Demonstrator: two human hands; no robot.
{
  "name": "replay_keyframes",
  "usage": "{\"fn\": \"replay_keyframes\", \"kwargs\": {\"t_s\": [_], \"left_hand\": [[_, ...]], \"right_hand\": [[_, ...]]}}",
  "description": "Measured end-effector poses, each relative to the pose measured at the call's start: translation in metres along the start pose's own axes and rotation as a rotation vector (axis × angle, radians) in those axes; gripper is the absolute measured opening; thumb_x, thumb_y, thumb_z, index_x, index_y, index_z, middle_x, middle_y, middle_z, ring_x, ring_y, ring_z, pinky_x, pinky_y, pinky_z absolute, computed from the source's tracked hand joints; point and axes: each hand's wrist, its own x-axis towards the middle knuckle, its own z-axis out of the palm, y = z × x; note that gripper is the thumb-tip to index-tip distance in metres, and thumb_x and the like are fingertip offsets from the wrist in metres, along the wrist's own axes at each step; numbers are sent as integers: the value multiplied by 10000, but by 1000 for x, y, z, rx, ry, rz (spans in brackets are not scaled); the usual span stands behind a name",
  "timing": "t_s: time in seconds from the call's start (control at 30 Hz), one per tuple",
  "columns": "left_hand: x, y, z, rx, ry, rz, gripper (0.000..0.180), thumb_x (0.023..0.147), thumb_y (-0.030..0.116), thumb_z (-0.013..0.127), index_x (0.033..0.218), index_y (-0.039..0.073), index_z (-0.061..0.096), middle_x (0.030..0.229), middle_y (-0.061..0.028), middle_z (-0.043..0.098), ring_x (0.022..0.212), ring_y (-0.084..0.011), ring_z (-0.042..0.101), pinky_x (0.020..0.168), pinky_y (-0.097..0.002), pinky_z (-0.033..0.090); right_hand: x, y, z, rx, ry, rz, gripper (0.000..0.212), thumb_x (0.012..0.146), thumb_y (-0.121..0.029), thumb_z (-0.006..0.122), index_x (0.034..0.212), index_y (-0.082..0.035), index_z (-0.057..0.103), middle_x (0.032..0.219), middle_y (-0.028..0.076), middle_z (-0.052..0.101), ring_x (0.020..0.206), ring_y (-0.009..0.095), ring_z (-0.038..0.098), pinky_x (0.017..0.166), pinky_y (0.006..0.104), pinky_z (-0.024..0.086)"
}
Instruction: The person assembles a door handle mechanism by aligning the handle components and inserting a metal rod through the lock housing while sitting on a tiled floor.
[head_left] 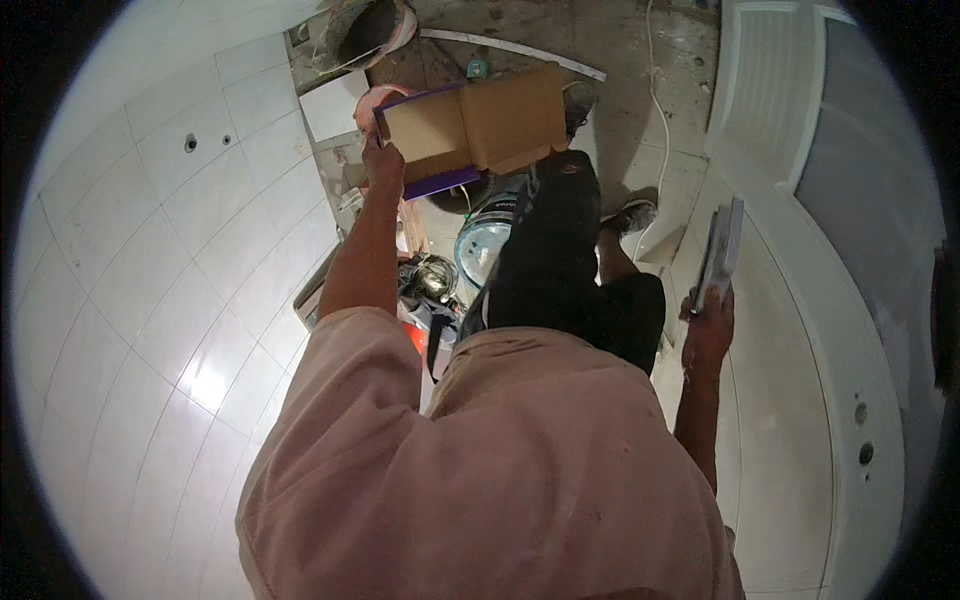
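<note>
My left hand [383, 165] is closed on the left side of an open cardboard box [515, 115], brown inside with purple edges. The box hangs tilted over the floor with its lid folded out, and its inside faces me. Off to the right, my right hand [710, 322] grips the lower end of a flat grey rectangular piece [722, 245]. That piece is seen nearly edge-on, so its exact kind cannot be made out. A round clear-and-blue container [484, 245] stands below the box, partly hidden by my leg.
White tiled wall [170, 250] rises on the left, with pipe holes. A white door frame [765, 200] stands on the right. On the floor are a bucket [385, 35], a pink basin [372, 98], a white strip [515, 47], a pale cable [655, 90] and cluttered wires [432, 277].
</note>
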Motion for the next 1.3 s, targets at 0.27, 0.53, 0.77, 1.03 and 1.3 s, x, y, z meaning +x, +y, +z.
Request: {"fn": "replay_keyframes", "kwargs": {"t_s": [0.27, 0.53, 0.77, 1.03, 1.3], "left_hand": [[22, -70, -74, 572, 72, 259, 476, 853, 24, 482, 1291, 103, 650, 1113, -213, 712, 1077, -435, 661, 951, -489, 514], [-103, -119, -62, 600, -589, 39, 614, 797, -89, 497, 1323, 207, 606, 1269, -166, 650, 1204, -369, 614, 968, -498, 510], [-170, -107, 18, 671, -780, 234, 708, 802, -50, 562, 1431, 275, 551, 1290, -173, 621, 1229, -364, 593, 1016, -496, 484], [-204, -62, -19, 634, -860, 293, 494, 889, -1, 560, 1379, 67, 565, 1328, -197, 628, 1249, -351, 597, 1047, -453, 463], [-189, 118, 6, 75, -508, 698, 406, 938, 18, 549, 1342, 14, 592, 1346, -177, 634, 1273, -310, 580, 1105, -446, 428]], "right_hand": [[6, -22, 5, -242, -67, 81, 461, 1055, -234, 522, 1464, -40, 437, 926, 77, 587, 743, 156, 591, 598, 322, 476], [18, -54, 2, -423, -91, -6, 549, 1027, -291, 567, 1493, -45, 416, 975, 85, 595, 746, 171, 599, 597, 313, 476], [31, -43, -8, -412, -106, -176, 594, 1011, -301, 590, 1521, -58, 406, 1145, 109, 601, 809, 175, 608, 651, 322, 490], [75, 47, -12, -184, -225, -331, 726, 985, -421, 631, 1552, -51, 369, 1489, 172, 460, 1269, 262, 545, 981, 373, 535], [-4, 114, -55, -103, -155, -534, 742, 992, -434, 605, 1587, -101, 312, 1498, 179, 458, 1045, 223, 568, 839, 344, 498]]}}
